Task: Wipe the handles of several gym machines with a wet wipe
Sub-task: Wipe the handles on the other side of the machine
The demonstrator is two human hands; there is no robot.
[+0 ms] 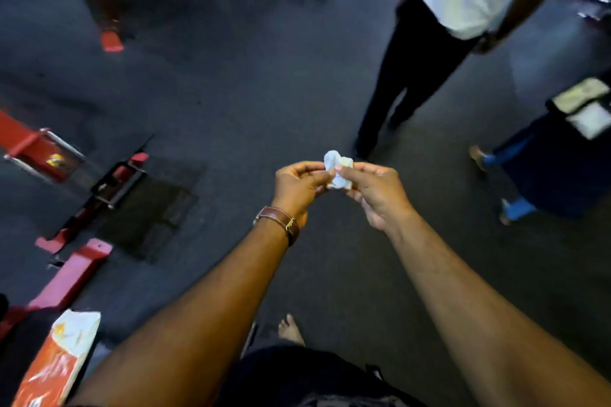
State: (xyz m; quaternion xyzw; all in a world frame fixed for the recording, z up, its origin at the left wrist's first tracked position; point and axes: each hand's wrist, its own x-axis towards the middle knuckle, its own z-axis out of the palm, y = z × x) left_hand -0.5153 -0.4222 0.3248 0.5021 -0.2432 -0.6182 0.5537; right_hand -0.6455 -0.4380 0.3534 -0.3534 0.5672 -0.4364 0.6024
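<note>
wet wipe: a small white crumpled wad (338,169) is hanging in mid-air in the middle of the scene, above the dark floor (231,92), pinched between both hands
left hand: the left hand (299,185), with a brown strap on its wrist, is pinching the wipe's left edge with curled fingertips
right hand: the right hand (377,190) is gripping the wipe's right side between thumb and fingers
handling: likely very light, limp and damp, so it is probably bunching and slipping; edges or corners seem best for pulling it flat
surroundings: red machine frames (72,274) are lying to the left; another person (429,53) is standing far right
</note>
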